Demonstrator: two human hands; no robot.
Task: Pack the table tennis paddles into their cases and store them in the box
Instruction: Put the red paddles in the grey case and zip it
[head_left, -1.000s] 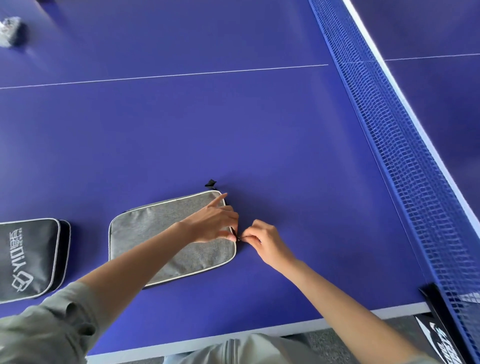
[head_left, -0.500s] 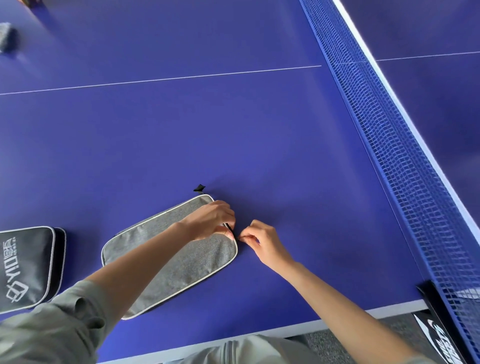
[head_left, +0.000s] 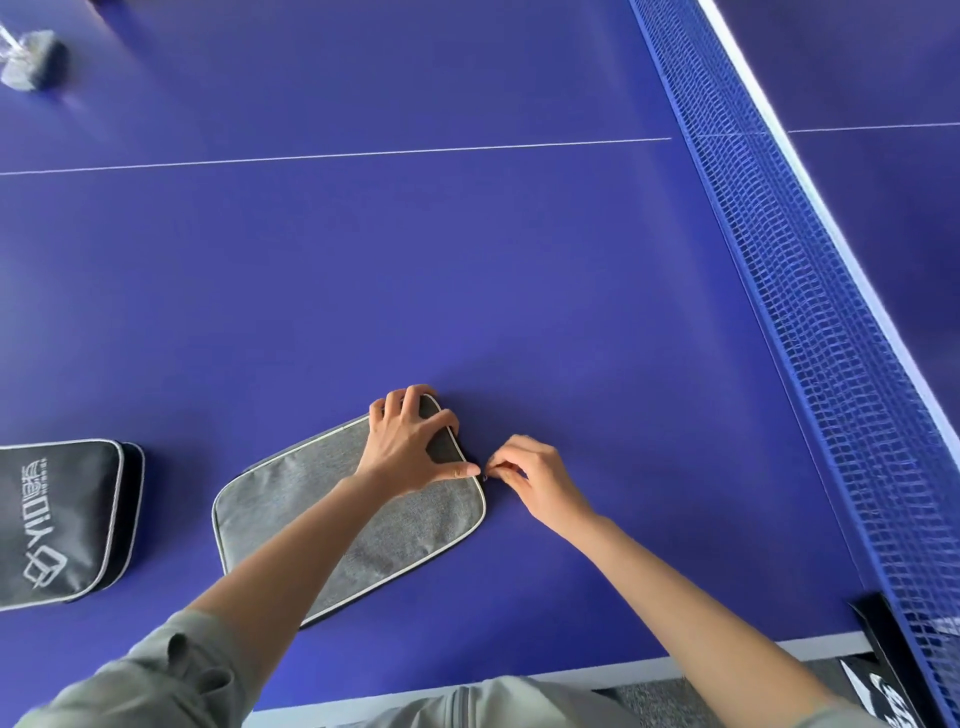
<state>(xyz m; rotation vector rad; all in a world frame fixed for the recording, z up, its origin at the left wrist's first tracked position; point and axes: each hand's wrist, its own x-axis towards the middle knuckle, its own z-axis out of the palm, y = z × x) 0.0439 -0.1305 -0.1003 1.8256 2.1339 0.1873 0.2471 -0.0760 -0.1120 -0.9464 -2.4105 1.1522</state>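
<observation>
Grey paddle case (head_left: 358, 512) is lying flat on the blue table tennis table (head_left: 467, 270), near the front edge, turned at a bit of an angle. Only one view, from the head cam. Left hand (head_left: 410, 441) is spread open and pressing down flat on the case's far right corner, not gripping anything. Right hand (head_left: 535, 480) sits just beside the case's right edge with fingers pinched on something tiny there, looks like the zipper pull (head_left: 485, 475). Black case (head_left: 62, 519) with a white logo sits off to the left. Net (head_left: 810, 291) runs along the right.
</observation>
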